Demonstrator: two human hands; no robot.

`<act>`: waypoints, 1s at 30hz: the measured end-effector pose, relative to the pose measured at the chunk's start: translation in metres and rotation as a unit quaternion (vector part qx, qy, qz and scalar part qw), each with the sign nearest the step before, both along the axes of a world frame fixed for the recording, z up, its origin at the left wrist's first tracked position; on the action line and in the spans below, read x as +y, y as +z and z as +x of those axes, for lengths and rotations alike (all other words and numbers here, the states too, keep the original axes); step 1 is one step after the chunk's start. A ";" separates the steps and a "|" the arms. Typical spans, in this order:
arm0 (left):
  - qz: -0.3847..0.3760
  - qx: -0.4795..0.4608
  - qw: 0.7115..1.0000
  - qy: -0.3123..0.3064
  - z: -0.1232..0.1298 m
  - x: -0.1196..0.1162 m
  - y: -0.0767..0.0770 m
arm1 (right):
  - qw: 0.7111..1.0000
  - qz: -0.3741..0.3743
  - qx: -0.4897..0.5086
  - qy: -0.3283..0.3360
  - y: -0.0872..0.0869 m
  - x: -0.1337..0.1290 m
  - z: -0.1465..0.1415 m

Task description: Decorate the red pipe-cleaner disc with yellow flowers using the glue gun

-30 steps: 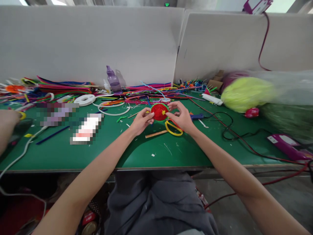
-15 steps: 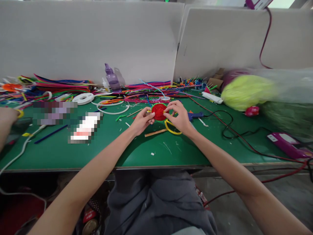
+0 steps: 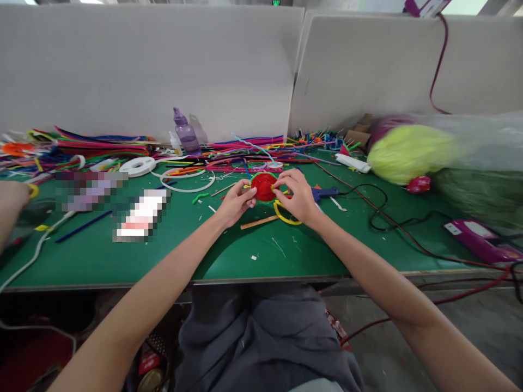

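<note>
A round red disc with a green rim (image 3: pixel 264 187) is held up over the green table. My left hand (image 3: pixel 238 202) pinches its left edge between thumb and fingers. At the disc's right side my right hand (image 3: pixel 297 197) has thumb and fingertips pressed together on a small yellow piece, which touches the red face. Below the right hand lie yellow-handled scissors (image 3: pixel 287 213), partly covered, and a brown stick (image 3: pixel 259 222). Just right of that hand is a blue glue gun (image 3: pixel 327 193) with a black cord.
Colourful pipe cleaners (image 3: pixel 106 144) run along the back, near a purple bottle (image 3: pixel 186 133) and a white tape roll (image 3: pixel 138 166). Plastic bags (image 3: pixel 412 152) and a purple device (image 3: pixel 478 239) are at right. Another person's hand (image 3: pixel 14 204) shows at far left.
The whole view has shifted very slightly. Both hands keep their hold at the red disc, with almost no movement.
</note>
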State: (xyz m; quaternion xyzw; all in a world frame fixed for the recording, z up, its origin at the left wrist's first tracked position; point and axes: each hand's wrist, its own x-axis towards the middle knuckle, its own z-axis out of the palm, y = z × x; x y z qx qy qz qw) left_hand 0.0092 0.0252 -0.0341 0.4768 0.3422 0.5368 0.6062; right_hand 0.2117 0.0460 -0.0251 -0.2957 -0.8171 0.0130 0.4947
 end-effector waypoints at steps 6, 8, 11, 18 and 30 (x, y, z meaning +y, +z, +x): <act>0.012 0.013 1.000 -0.005 0.002 -0.003 0.002 | 1.000 0.005 -0.022 -0.021 -0.001 -0.002 0.000; 0.016 0.015 1.000 -0.008 0.002 -0.003 0.002 | 0.999 0.005 -0.025 -0.026 -0.002 -0.002 0.000; 0.023 0.020 0.999 -0.009 0.001 -0.002 0.001 | 0.999 0.008 -0.030 -0.033 -0.003 -0.003 -0.001; 0.033 0.027 0.999 0.002 -0.003 0.003 0.000 | 0.993 -0.097 0.071 -0.004 0.002 0.001 -0.001; 0.027 0.032 0.999 -0.013 -0.002 0.002 0.001 | 0.945 -0.297 0.130 0.029 0.006 0.002 -0.004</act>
